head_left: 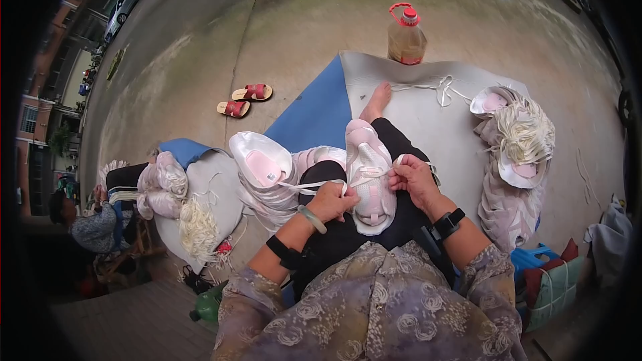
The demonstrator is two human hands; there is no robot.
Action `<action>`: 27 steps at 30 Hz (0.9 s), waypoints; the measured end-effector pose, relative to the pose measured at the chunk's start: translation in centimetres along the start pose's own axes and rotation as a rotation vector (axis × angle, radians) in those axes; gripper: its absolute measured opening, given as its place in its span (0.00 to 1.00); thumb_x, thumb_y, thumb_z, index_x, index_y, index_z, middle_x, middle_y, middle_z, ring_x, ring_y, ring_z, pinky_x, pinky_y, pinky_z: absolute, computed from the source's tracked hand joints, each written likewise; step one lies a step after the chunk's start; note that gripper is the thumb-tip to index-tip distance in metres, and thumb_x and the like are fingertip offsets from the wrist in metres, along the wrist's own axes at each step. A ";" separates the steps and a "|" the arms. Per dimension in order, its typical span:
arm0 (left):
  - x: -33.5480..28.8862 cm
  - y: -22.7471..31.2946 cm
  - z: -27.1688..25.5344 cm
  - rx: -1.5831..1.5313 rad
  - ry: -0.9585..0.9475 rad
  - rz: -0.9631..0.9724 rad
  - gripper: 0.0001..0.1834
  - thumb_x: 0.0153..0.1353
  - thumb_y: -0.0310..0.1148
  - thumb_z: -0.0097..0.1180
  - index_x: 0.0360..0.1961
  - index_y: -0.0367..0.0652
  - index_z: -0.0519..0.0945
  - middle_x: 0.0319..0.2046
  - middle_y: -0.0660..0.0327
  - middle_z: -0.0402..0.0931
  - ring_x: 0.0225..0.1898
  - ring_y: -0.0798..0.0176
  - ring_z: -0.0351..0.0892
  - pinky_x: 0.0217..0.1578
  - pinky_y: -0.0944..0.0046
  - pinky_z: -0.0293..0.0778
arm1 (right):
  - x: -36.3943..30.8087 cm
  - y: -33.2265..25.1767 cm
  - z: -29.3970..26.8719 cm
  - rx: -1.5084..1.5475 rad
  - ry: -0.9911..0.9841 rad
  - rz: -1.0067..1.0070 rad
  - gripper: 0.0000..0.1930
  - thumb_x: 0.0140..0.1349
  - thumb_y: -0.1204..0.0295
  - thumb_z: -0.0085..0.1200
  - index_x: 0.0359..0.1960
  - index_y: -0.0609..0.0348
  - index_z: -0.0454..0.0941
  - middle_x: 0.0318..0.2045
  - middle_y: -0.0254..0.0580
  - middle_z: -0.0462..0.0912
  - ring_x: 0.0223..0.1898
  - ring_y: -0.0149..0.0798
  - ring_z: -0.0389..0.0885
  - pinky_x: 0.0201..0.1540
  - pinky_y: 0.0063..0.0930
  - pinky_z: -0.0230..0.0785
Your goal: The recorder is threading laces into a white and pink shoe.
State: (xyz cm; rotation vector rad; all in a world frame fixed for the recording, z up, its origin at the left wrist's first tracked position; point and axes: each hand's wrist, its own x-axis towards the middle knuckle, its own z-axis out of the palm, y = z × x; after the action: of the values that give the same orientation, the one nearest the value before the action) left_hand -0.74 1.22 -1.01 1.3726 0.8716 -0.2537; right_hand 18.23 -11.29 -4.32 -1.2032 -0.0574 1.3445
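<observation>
Bits of white lace [294, 186] hidden in L hand [330, 202] + R hand [413, 179] fingers; insole label [271, 176] too small to read; floral shirt [371, 307] cut off by btm edge; green bottle [208, 305] partly behind L sleeve [247, 297]; co-worker [95, 230] far L too small for detail

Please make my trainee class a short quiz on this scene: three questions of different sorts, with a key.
1. Multiple choice: On either side of the pale pink-and-white fabric shoe upper, what do the left hand and right hand pinch?
A) a green bottle
B) a flat white lace
C) a blue mat

2. True or false: The clear plastic jug with a red cap stands to the right of the red open-toed slippers.

3. Count: How many of those slippers lie on the concrete ground?

Key: 1. B; 2. True; 3. Two.
</observation>
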 end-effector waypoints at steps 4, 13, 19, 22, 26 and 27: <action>-0.1 -1.2 0.0 -0.176 0.089 0.086 0.08 0.55 0.31 0.56 0.29 0.36 0.77 0.19 0.66 0.71 0.14 0.76 0.68 0.15 0.76 0.71 | -1.0 0.9 0.0 -0.129 0.002 -0.040 0.03 0.58 0.74 0.49 0.27 0.58 0.70 0.23 0.37 0.77 0.20 0.26 0.75 0.22 0.17 0.69; -0.8 -1.4 -0.5 -0.291 0.055 0.027 0.07 0.56 0.30 0.55 0.30 0.35 0.77 0.17 0.64 0.71 0.12 0.74 0.68 0.14 0.74 0.72 | -1.1 2.2 -0.1 -0.136 0.051 -0.158 0.04 0.57 0.75 0.49 0.25 0.59 0.71 0.19 0.35 0.76 0.18 0.23 0.72 0.20 0.14 0.63; -1.1 -1.8 -0.2 -0.295 0.150 0.103 0.06 0.56 0.28 0.54 0.27 0.36 0.76 0.15 0.66 0.70 0.12 0.76 0.67 0.13 0.75 0.68 | -1.1 2.2 0.2 -0.172 0.040 -0.202 0.04 0.57 0.75 0.50 0.24 0.59 0.71 0.18 0.34 0.76 0.17 0.22 0.71 0.20 0.13 0.62; -1.2 -1.4 -0.2 -0.278 0.143 0.110 0.03 0.53 0.25 0.55 0.25 0.37 0.76 0.18 0.66 0.70 0.16 0.77 0.68 0.17 0.77 0.71 | -1.1 2.3 0.3 -0.216 0.047 -0.217 0.05 0.57 0.75 0.50 0.24 0.59 0.71 0.17 0.33 0.76 0.18 0.22 0.71 0.20 0.14 0.63; -0.9 -1.5 0.0 -0.235 0.157 0.117 0.02 0.52 0.25 0.53 0.25 0.38 0.76 0.18 0.67 0.70 0.16 0.77 0.68 0.17 0.77 0.70 | -0.6 3.1 0.0 -0.484 0.058 -0.378 0.04 0.58 0.75 0.50 0.27 0.60 0.71 0.20 0.31 0.75 0.21 0.23 0.73 0.23 0.16 0.64; -0.9 -1.6 0.0 -0.227 0.170 0.118 0.02 0.51 0.25 0.52 0.25 0.38 0.75 0.18 0.67 0.69 0.15 0.77 0.67 0.17 0.77 0.69 | -0.5 3.2 -0.2 -0.483 0.058 -0.377 0.04 0.58 0.75 0.50 0.27 0.60 0.71 0.20 0.31 0.75 0.21 0.23 0.73 0.23 0.16 0.64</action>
State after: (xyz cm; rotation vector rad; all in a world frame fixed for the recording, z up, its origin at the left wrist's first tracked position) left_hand -2.37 0.56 -1.64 1.2398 0.9256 0.0532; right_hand 15.90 -12.52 -6.30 -1.5404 -0.5671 0.9873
